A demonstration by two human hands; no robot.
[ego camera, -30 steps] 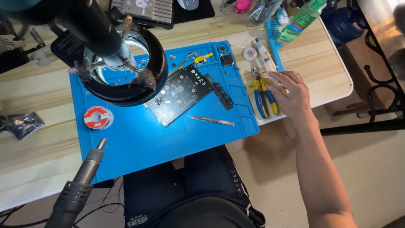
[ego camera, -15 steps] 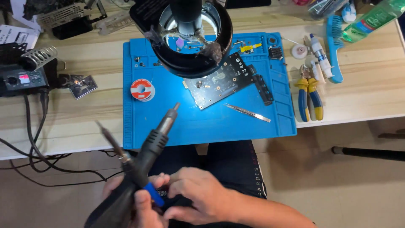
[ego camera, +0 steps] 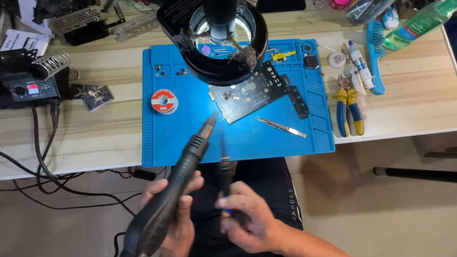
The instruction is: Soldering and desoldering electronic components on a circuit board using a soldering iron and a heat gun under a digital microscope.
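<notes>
My left hand (ego camera: 173,214) grips a thick black hot-air handle (ego camera: 183,176) whose metal nozzle points up toward the blue work mat (ego camera: 190,133). My right hand (ego camera: 250,221) holds a slim black soldering iron (ego camera: 223,166), tip aimed at the mat. Both hands hover over my lap, in front of the table edge. A dark circuit board (ego camera: 250,93) lies on the mat, partly under a round black magnifier lamp (ego camera: 214,40). Tweezers (ego camera: 281,127) lie just below the board, and a solder spool (ego camera: 164,101) sits to its left.
A soldering station (ego camera: 31,88) with a coil stand sits at the left, cables hanging off the table. Blue-and-yellow pliers (ego camera: 347,112), a syringe tube (ego camera: 359,59), a blue comb (ego camera: 376,52) and a green bottle (ego camera: 419,21) lie to the right of the mat.
My right hand left the pliers at the right and came to my lap, where it took the soldering iron. The hot-air handle has risen, and the view shifted so the mat is more central.
</notes>
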